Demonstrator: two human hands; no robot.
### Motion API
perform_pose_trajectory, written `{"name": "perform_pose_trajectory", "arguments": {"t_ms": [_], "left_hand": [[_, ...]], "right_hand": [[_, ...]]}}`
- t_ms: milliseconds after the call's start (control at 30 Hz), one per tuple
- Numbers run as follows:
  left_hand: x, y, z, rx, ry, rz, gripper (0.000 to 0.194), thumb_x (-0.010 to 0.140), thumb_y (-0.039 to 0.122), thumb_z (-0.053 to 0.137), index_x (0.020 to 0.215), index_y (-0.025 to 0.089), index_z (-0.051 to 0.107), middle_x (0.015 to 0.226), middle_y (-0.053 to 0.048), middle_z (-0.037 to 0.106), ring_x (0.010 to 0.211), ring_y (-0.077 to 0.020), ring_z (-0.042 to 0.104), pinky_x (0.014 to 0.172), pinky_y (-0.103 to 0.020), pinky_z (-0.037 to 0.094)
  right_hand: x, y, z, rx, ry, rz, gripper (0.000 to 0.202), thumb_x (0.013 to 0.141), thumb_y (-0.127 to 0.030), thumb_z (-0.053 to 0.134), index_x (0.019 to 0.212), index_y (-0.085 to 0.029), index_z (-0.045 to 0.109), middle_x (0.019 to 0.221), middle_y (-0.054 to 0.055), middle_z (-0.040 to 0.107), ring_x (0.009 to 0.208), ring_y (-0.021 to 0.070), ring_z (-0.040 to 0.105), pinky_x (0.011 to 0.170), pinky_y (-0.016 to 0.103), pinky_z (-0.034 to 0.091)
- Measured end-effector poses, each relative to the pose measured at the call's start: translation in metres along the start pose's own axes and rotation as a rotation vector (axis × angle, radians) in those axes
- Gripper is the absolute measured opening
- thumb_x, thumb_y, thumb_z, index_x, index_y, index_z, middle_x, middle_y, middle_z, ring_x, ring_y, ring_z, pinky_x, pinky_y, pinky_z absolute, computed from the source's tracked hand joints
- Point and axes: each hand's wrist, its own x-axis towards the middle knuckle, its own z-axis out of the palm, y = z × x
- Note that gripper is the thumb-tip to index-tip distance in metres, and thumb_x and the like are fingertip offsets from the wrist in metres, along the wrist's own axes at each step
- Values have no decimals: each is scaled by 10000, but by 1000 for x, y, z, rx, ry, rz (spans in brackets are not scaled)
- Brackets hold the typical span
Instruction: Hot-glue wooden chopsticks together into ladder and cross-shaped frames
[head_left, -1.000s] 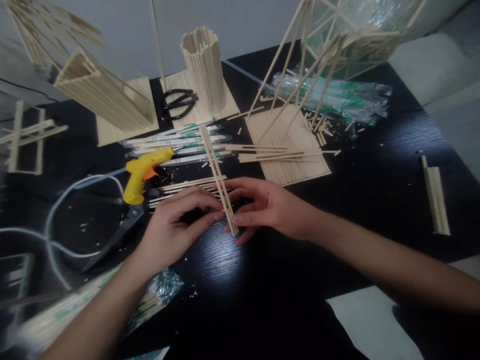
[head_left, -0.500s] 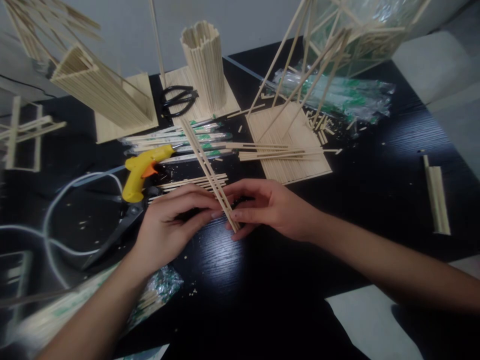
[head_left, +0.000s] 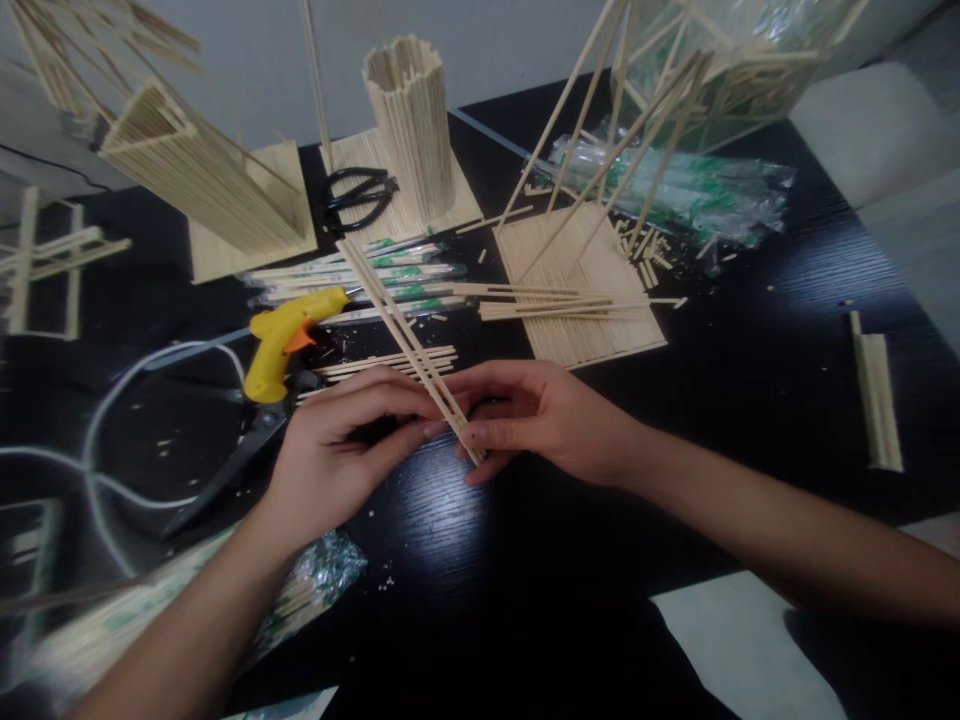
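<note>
At the far left, a stick frame (head_left: 45, 260) lies on the black table (head_left: 570, 570), with a looped white cable (head_left: 96, 430) nearer the person. Behind them, a three-sided tower (head_left: 195, 180) of sticks leans over its flat base (head_left: 289, 170). The yellow glue gun (head_left: 289, 340) lies on its side, nozzle toward the wrapped sticks (head_left: 412, 270). Below it are dark scissors (head_left: 240, 460), their handle end partly hidden by the left hand (head_left: 352, 440). The left forearm crosses a plastic pack (head_left: 315, 580) of sticks and hides part of it.

The left hand is half curled, thumb and fingers bent toward the held sticks (head_left: 405, 340) near their lower end; whether it grips them, I cannot tell. The held sticks slant up and left between the hands, crossing above the loose sticks (head_left: 375, 365) and the wrapped sticks. A black-handled tool (head_left: 360, 200) rests beside the round tower (head_left: 412, 130), on its base. The right hand (head_left: 525, 415) is closed to a pinch on the lower end of the held sticks.

Beyond it, long slanting sticks (head_left: 600, 170) rise from a square stick panel (head_left: 585, 260), partly blocking the plastic wrappers (head_left: 682, 190); short offcuts (head_left: 645, 250) lie beside the panel. Farther right are a clear container (head_left: 720, 90), white paper (head_left: 750, 640) near the person and a small bundle (head_left: 877, 400) of sticks.
</note>
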Motion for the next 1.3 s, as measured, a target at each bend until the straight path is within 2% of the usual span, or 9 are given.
{"name": "perform_pose_trajectory", "arguments": {"t_ms": [167,300,533,700,1167,1300], "left_hand": [[-1,-1,-1,5,21,-12,131,916,181,800,997,280,827,1059,-18,815,975,-189,770,907,-333,630],[-1,-2,0,-14,25,-15,117,908,195,813,983,282,836,1042,-20,820,963,-195,778,899,-334,641],[0,-2,2,-48,21,-6,215,884,117,824,1000,298,831,1048,14,818,968,-150,767,910,-277,621],[0,0,2,-77,14,-28,197,882,135,830,988,301,836,1030,9,816,931,-165,767,874,-299,628],[-1,0,1,-58,25,-28,160,897,159,816,988,290,818,1038,1,803,956,-171,751,888,-322,606],[1,1,1,-49,17,-6,194,894,141,815,1012,295,815,1050,5,793,970,-163,743,897,-314,596]], "right_hand": [[2,3,0,11,34,-13,346,806,-129,893,1135,-191,804,842,-2,748,846,161,757,701,301,713],[2,4,1,28,60,-2,357,761,-175,942,1093,-179,811,814,2,763,819,163,763,679,300,712],[3,5,2,76,58,13,325,745,-163,950,1042,-171,819,805,3,767,798,161,769,665,296,712],[3,5,0,80,67,30,340,702,-201,981,996,-177,811,798,-4,767,782,161,768,639,283,706],[3,3,-1,109,44,32,256,766,-151,934,987,-172,808,828,-9,751,806,144,767,677,275,708],[2,2,-1,96,56,45,254,771,-190,943,984,-174,805,850,5,774,802,143,769,693,280,707]]}}
